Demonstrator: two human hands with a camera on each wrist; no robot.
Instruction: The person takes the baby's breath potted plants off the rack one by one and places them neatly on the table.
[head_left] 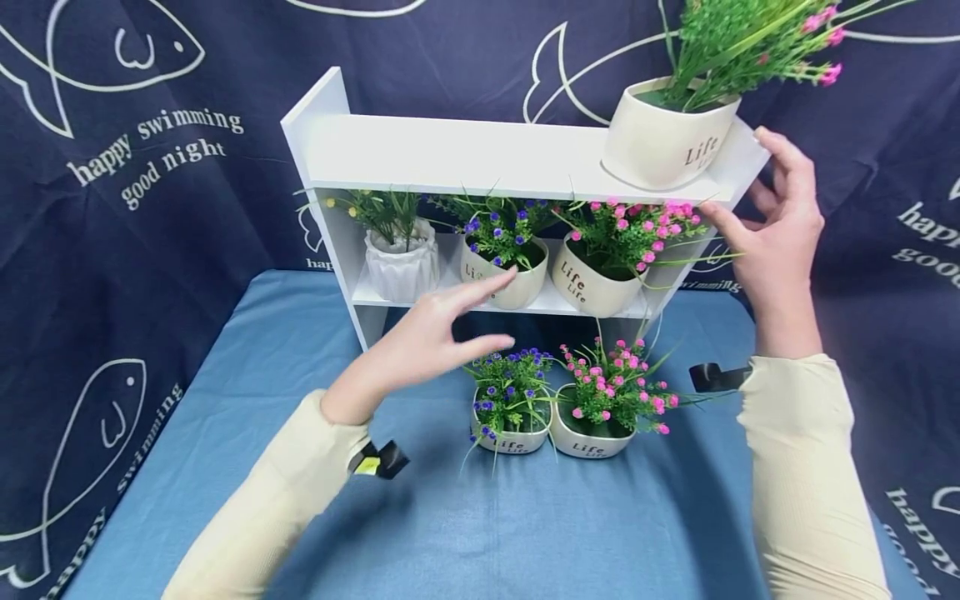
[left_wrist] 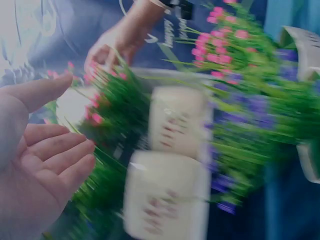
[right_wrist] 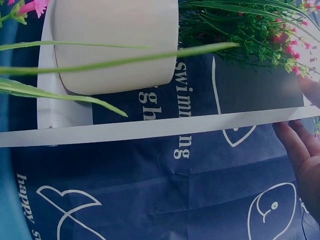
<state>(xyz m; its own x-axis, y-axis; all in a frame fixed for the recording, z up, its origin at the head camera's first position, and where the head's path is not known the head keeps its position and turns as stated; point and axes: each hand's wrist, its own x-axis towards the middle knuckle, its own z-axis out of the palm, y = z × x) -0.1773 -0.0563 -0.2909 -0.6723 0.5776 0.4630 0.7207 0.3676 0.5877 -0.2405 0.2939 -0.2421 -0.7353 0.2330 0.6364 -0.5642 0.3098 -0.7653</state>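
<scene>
My right hand [head_left: 783,237] grips the upper right side panel of the white two-tier shelf [head_left: 465,154]. In the right wrist view its fingers [right_wrist: 295,145] lie along the panel's outer face, with the thumb on the inner side. Just left of that hand, a large cream pot of pink flowers [head_left: 667,142] stands on the top board. My left hand [head_left: 420,333] hovers before the lower tier, holding nothing, its fingers extended and the thumb apart. Behind its fingertips sits a cream pot of purple flowers [head_left: 531,283]; beside that is a pot of pink flowers [head_left: 596,283].
A white ribbed pot with yellow flowers [head_left: 402,271] occupies the lower tier's left end. On the blue tablecloth [head_left: 480,517], a purple-flowered pot [head_left: 512,442] and a pink-flowered pot [head_left: 592,446] stand side by side before the shelf. A dark fish-print curtain [head_left: 450,67] hangs behind.
</scene>
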